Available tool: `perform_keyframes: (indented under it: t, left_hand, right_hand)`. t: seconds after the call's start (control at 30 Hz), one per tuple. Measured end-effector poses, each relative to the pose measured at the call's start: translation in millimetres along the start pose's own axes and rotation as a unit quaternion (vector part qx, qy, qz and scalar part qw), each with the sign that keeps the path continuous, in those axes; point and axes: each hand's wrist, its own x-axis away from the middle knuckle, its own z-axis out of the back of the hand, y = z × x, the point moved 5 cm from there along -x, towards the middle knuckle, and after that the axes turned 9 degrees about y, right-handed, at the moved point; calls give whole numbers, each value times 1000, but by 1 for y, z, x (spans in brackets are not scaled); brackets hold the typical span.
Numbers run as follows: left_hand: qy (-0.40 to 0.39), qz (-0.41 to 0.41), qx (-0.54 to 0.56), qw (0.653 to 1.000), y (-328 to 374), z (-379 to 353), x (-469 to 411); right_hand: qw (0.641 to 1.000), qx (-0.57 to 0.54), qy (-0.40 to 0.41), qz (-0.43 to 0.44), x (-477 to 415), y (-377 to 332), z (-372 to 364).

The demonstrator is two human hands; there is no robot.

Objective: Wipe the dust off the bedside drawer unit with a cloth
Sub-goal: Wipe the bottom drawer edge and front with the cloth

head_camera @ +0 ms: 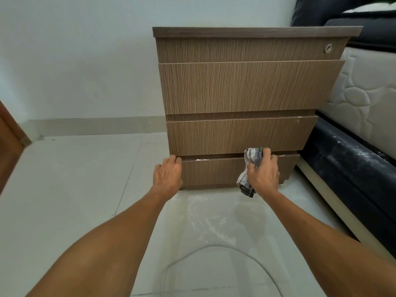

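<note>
A brown wood-grain bedside drawer unit (244, 88) stands on the floor against the wall, with several drawer fronts and a round lock near its top right. My right hand (263, 173) is shut on a grey and white striped cloth (252, 157), pressed against the top edge of the bottom drawer (214, 173) towards its right side. One end of the cloth hangs down below the hand. My left hand (168, 173) grips the left corner of that bottom drawer. A line of white dust (202, 160) lies on the drawer's top edge between my hands.
A bed with a white quilted mattress (364, 99) and a dark dusty base (351, 166) stands close on the right of the unit. White dust smears (205, 219) mark the pale tiled floor in front. A brown door edge (8, 144) shows at the left.
</note>
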Motion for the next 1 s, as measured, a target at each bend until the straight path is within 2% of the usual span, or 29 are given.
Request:
perform_keyframes:
  t: [0.17, 0.37, 0.53, 0.7, 0.8, 1.0]
  left_hand:
    - [-53, 16, 13, 998, -3, -10, -9]
    - [-34, 32, 34, 998, -3, -9, -7]
    - [-26, 37, 50, 998, -3, 0, 6]
    - [-37, 31, 51, 998, -5, 8, 18]
    - [-38, 26, 51, 998, -9, 7, 21]
    - [-32, 26, 18, 999, -11, 1, 20]
  right_hand:
    - [999, -6, -11, 42, 5, -16, -12]
    - [996, -13, -34, 87, 19, -37, -19]
    - [986, -10, -43, 161, 36, -64, -21]
    - [964, 12, -98, 247, 60, -103, -54]
    - [934, 68, -127, 327, 81, -118, -82]
    - [913, 158, -84, 367, 79, -87, -97]
